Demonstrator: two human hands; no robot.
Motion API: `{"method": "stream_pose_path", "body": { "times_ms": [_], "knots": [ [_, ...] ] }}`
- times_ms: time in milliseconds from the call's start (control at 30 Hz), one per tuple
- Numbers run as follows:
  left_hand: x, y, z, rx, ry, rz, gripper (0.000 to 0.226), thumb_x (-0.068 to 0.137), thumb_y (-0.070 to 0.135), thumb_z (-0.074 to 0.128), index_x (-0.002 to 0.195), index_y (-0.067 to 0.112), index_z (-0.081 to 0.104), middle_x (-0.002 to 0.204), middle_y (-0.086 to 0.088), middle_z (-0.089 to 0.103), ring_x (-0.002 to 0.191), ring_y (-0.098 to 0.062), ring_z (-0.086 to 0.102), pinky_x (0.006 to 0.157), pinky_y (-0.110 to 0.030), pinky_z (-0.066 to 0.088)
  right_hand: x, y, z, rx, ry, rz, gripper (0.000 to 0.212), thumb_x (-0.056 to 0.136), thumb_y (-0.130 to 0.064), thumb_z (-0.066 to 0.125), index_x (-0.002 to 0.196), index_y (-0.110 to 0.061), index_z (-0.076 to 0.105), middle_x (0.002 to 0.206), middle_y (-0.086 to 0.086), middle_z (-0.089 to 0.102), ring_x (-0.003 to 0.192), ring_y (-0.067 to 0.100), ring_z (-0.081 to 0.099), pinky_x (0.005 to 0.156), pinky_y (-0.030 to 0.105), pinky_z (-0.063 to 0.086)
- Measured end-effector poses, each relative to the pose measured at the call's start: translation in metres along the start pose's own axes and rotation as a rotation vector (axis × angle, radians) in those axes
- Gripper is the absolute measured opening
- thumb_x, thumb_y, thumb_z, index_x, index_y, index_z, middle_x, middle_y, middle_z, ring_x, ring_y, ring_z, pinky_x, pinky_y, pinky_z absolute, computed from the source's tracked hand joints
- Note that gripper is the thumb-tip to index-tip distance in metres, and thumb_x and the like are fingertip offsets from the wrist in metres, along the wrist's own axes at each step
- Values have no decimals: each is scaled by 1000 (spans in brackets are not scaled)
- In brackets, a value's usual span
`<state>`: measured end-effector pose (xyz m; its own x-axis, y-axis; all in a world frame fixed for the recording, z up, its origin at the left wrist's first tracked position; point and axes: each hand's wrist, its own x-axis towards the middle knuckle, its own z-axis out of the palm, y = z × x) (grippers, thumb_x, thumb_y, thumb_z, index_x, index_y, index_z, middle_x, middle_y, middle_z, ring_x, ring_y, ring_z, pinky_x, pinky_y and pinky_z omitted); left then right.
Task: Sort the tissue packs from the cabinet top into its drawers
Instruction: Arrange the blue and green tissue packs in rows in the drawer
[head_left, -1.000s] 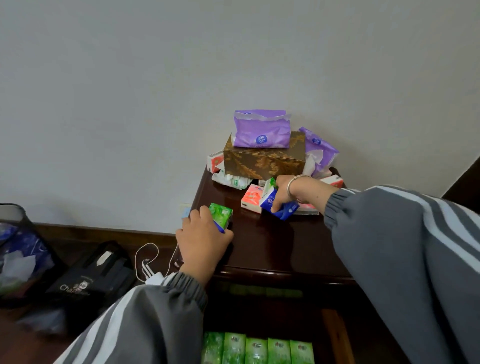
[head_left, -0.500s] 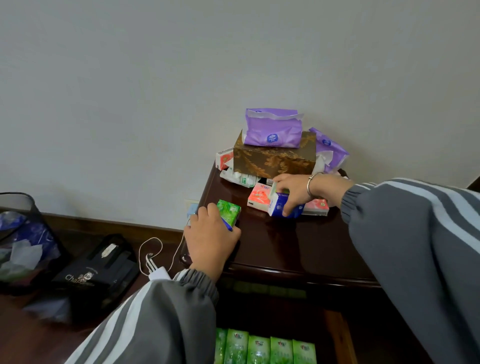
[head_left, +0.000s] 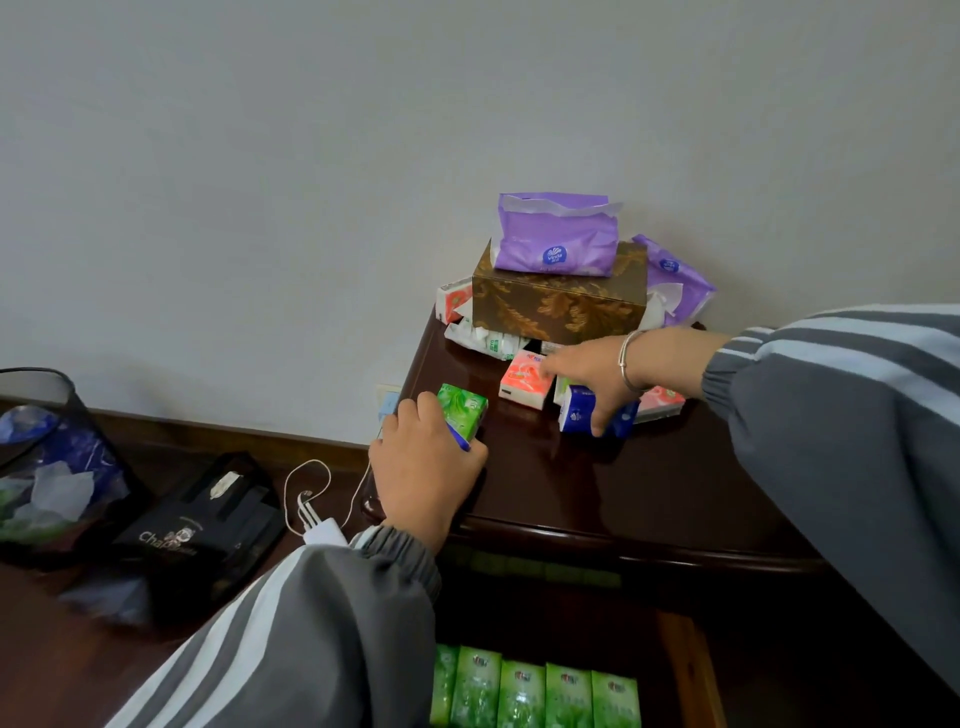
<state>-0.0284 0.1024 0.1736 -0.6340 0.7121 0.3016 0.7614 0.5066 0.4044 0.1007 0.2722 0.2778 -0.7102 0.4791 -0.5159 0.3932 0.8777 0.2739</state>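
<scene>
Head view: left hand (head_left: 423, 473) grips green pack (head_left: 464, 410), right hand (head_left: 592, 370) grips blue pack (head_left: 575, 413).

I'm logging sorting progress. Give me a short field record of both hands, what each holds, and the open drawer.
left hand: grips green pack at cabinet top left edge
right hand: grips blue pack beside pink pack
open drawer: row of green packs
gold tissue box: at back, purple pack on top

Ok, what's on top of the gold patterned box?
One purple tissue pack lies on the gold patterned box. It covers most of the lid, so whether anything lies beneath it cannot be seen.
</scene>
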Motion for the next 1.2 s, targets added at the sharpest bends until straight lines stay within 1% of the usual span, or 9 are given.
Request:
{"method": "stream_pose_path", "body": {
  "times_ms": [133, 367, 500, 633, 767, 900, 967, 1100, 1200],
  "knots": [
    [0, 0, 1, 9, 15, 12, 52, 70, 52, 58, 107, 18, 44, 102, -2, 54, 97, -25, 53, 76, -40, 47, 6, 2, -2, -24, -3, -24, 79, 65, -40, 82, 127, -20, 39, 119, 5, 53, 103, 22, 54, 85, 39, 53],
    [0, -2, 7, 49, 58, 22, 54, 67, 52, 60, 104, 16, 45, 98, -3, 55, 91, -26, 54, 72, -39, 46, 11, 13, -16, -145, -113, -60, 87, 63, -32, 85, 136, -17, 39, 131, 8, 47, 117, 25, 48, 97, 40, 46],
    [1, -1, 9, 58, 68, 22, 54, 66, 52, 60, 103, 16, 46, 97, -4, 55, 90, -27, 54, 71, -40, 46, 18, 10, -14, -244, -158, -65, 89, 62, -34, 86, 134, -13, 38, 131, 9, 44, 116, 26, 49, 97, 39, 46],
    [2, -2, 10, 68, 74, 26, 57, 67, 52, 60, 107, 15, 47, 99, -5, 56, 91, -28, 55, 73, -39, 46, 20, 11, -18, -382, -96, -110, 88, 59, -51, 82, 129, -18, 40, 130, 4, 43, 115, 23, 44, 96, 39, 44],
    [3, -1, 9, 81, 71, 28, 59, 68, 52, 61, 110, 14, 47, 102, -6, 56, 93, -29, 55, 74, -39, 46, 20, 16, -16, -353, -76, -129, 84, 55, -52, 84, 121, -23, 39, 124, 2, 49, 112, 23, 47, 95, 43, 45],
    [2, 0, 8, 94, 67, 28, 58, 68, 52, 61, 110, 14, 47, 101, -6, 56, 93, -29, 54, 73, -39, 46, 16, 17, -16, -444, -41, -146, 84, 56, -62, 77, 123, -24, 44, 126, 0, 46, 114, 21, 41, 88, 34, 42],
    [2, -2, 9, 97, 71, 27, 58, 68, 53, 60, 109, 14, 46, 101, -7, 56, 92, -29, 54, 73, -39, 46, 16, 16, -14, -488, -12, -150, 80, 56, -66, 74, 118, -23, 47, 123, -1, 45, 112, 20, 40, 89, 35, 43],
    [3, -3, 11, 113, 67, 32, 59, 67, 54, 60, 109, 15, 45, 100, -6, 56, 91, -29, 55, 73, -40, 48, 11, 16, -14, -392, 35, -127, 72, 57, -63, 76, 108, -26, 41, 113, 2, 50, 108, 22, 45, 97, 40, 40],
    [4, -5, 12, 115, 46, 27, 61, 67, 54, 60, 111, 15, 45, 101, -6, 56, 92, -29, 55, 73, -40, 47, 3, 18, -14, -225, 225, -171, 58, 66, -50, 76, 103, -23, 40, 98, 3, 58, 94, 25, 55, 93, 41, 42]
  ]
}}
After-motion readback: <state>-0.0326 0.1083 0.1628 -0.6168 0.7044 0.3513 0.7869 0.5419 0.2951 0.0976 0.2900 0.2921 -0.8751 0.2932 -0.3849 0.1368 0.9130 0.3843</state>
